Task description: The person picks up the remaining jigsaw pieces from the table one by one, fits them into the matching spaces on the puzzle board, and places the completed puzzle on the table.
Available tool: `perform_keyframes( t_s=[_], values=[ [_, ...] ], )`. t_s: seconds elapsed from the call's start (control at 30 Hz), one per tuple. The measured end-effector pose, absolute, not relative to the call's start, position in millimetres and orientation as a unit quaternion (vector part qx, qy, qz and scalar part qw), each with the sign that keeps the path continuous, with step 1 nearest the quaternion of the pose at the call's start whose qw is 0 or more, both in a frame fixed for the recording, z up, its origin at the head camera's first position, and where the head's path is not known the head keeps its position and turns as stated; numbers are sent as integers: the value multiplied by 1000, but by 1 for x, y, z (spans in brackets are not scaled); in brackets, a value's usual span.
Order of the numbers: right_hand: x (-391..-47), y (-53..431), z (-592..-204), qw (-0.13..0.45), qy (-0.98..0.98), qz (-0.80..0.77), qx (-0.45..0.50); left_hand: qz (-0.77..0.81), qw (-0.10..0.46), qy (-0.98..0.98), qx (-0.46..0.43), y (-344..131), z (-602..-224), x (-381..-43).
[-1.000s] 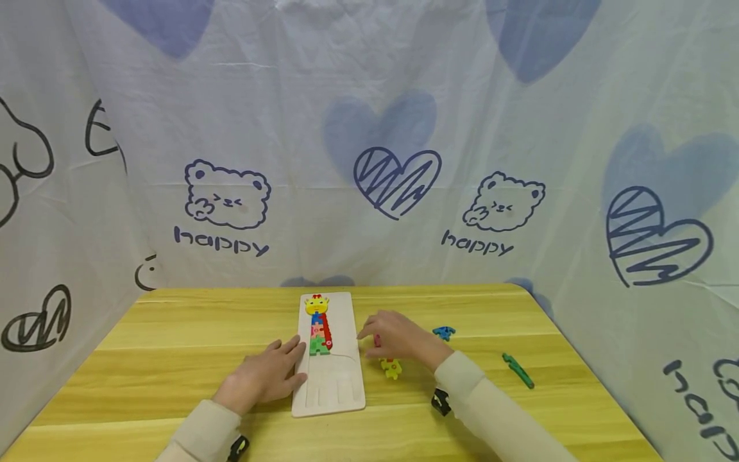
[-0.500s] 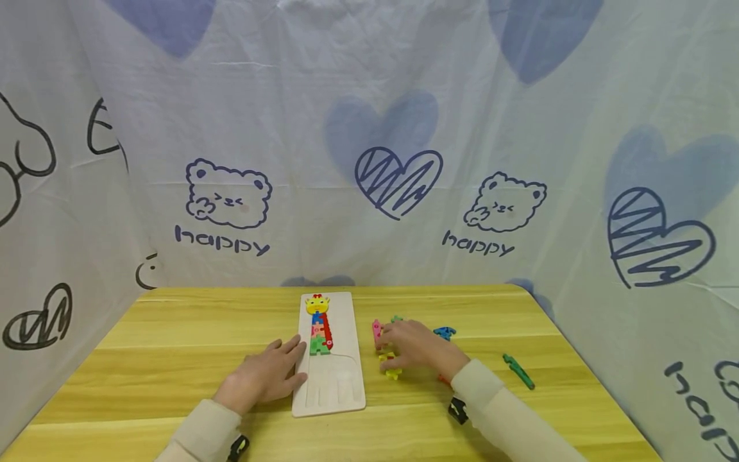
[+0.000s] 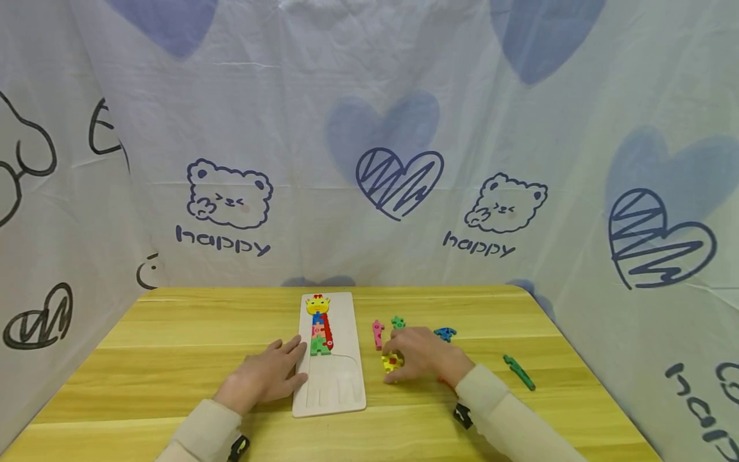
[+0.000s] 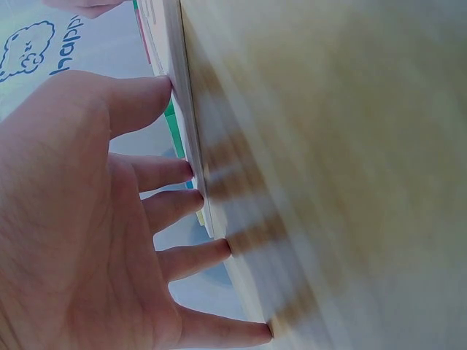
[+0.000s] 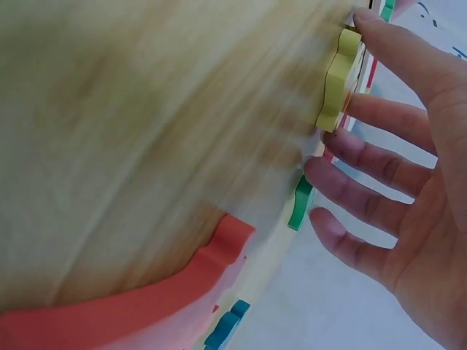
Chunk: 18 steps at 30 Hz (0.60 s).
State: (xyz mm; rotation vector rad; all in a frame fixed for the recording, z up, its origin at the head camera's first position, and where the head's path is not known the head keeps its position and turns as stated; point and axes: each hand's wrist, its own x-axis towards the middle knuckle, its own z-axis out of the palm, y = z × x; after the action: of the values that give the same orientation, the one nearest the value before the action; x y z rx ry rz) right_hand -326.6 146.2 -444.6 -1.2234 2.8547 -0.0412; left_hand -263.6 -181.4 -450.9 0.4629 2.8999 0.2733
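A pale wooden puzzle board (image 3: 343, 321) lies on the table. A yellow giraffe head (image 3: 317, 305) tops its inlaid pieces: blue (image 3: 319, 318), pink (image 3: 318, 330), green (image 3: 320, 345) and a long red strip (image 3: 328, 333). My left hand (image 3: 268, 374) rests at the board's left edge with fingers spread; its fingertips touch the edge in the left wrist view. Right of the board, my right hand (image 3: 424, 353) pinches a yellow puzzle piece (image 3: 392, 363) with red spots between thumb and fingers. That yellow piece (image 5: 338, 84) lies at table level in the right wrist view.
Near the right hand lie a pink piece (image 3: 378, 335), a small green piece (image 3: 398, 322) and a blue piece (image 3: 445, 333). A red piece (image 5: 146, 306) is mostly hidden by the right wrist in the head view. A long green piece (image 3: 519, 372) lies farther right.
My right hand has moved right and towards me, from beside the board and the pink piece to the yellow piece, whose spotted face now shows. The left hand stays in place.
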Motion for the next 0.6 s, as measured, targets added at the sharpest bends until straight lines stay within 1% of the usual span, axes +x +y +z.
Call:
perform_keyframes(
  t_s=[0.1, 0.33, 0.6],
  values=[
    [-327, 147, -444, 32, 920, -29, -390, 92, 97, 979, 154, -181, -451, -264],
    [-330, 152, -444, 63, 906, -71, -412, 93, 96, 979, 153, -181, -451, -265],
    [-330, 154, -447, 67, 902, -84, -418, 92, 100, 979, 152, -181, -453, -265]
  ],
)
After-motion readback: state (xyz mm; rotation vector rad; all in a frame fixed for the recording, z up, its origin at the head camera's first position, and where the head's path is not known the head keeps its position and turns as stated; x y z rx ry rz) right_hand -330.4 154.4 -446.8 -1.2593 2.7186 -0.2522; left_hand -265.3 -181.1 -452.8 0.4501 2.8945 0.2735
